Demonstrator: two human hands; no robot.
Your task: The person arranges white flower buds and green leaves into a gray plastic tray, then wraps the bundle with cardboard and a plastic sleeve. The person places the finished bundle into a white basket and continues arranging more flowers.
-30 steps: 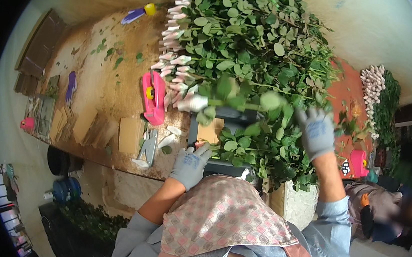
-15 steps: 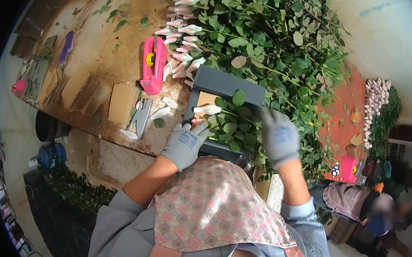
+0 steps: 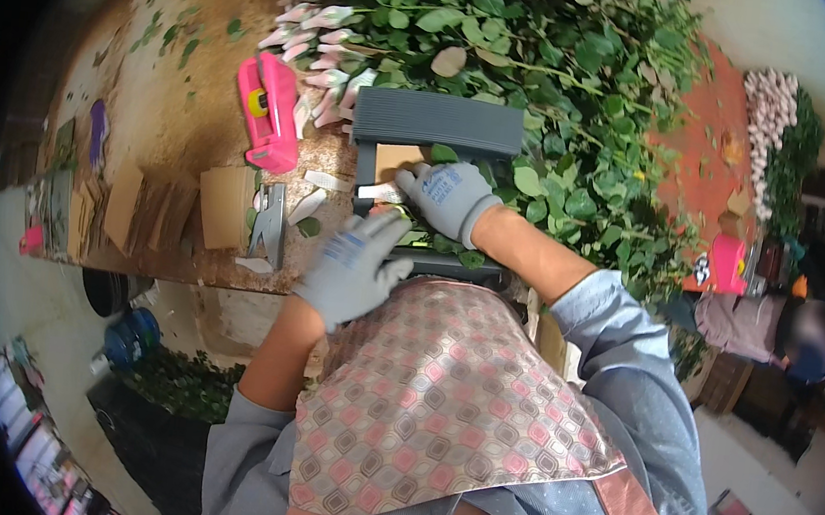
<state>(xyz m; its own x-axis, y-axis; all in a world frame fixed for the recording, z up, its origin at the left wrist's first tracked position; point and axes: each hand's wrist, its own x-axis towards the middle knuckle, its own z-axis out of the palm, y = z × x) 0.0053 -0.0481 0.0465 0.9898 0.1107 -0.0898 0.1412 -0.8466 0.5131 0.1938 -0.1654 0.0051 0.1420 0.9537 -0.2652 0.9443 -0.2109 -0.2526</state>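
Observation:
My right hand (image 3: 451, 199), in a grey work glove, reaches across the dark grey ribbed holder (image 3: 439, 123). Its fingers are bent around the head end of a leafy rose stem, just beside a bud in a white sleeve (image 3: 380, 193). Most of what they grip is hidden under the glove. Lower left, my left hand (image 3: 357, 262), gloved alike and slightly blurred, hovers at the holder's near-left corner with thumb and fingers apart. A piece of tan cardboard (image 3: 399, 159) lies inside the holder, and reddish and green bits show between the hands.
Many leafy rose stems (image 3: 542, 80) with white-sleeved buds (image 3: 329, 18) fill the far side. A pink tape dispenser (image 3: 269, 114), a grey stapler (image 3: 270, 227) and cardboard pieces (image 3: 224, 208) are to the left on the brown table (image 3: 165, 81). Another person (image 3: 747, 328) is at far right.
My right hand has come leftward from the leaves to the sleeved bud. My left hand has drawn back slightly toward me. The whole view has shifted, with the table items now further left.

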